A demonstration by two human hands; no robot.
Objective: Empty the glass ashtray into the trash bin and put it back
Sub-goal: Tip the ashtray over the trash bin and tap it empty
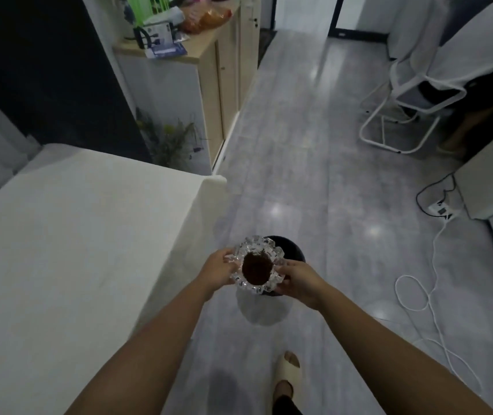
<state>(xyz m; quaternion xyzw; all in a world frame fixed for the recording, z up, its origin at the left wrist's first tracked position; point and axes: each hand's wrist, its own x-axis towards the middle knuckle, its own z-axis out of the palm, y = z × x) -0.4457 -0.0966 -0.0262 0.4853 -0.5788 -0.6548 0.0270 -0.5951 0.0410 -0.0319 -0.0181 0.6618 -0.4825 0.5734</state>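
Ashtray (257,268), clear cut glass with a chunky, scalloped rim, is held in the air between both hands, directly above a round black bin (291,250) that stands on the grey floor (314,163).

Head view, looking down along two bare forearms: the left hand (219,269) clasps the left side of the rim and the right hand (297,280) clasps the right side, each grip wrapped onto the glass, fingers touching it. The ashtray covers most of the bin's opening from this angle; only the far and right edges of the bin show behind it.

The bowl faces up toward the camera and looks roughly level. Its centre is filled with a dark brown, grainy mass, so the contents appear not yet tipped out. Judging by this, the carry to the bin is done; what remains is to tilt the ashtray over the opening, let the contents fall, then return it to its place. Where that place is cannot be told from the view.

The thick faceted glass catches the light in bright flecks and looks heavy and possibly slippery.

A white desk (89,235) sits to the left. A foot in a pale sandal (288,369) is at the bottom.
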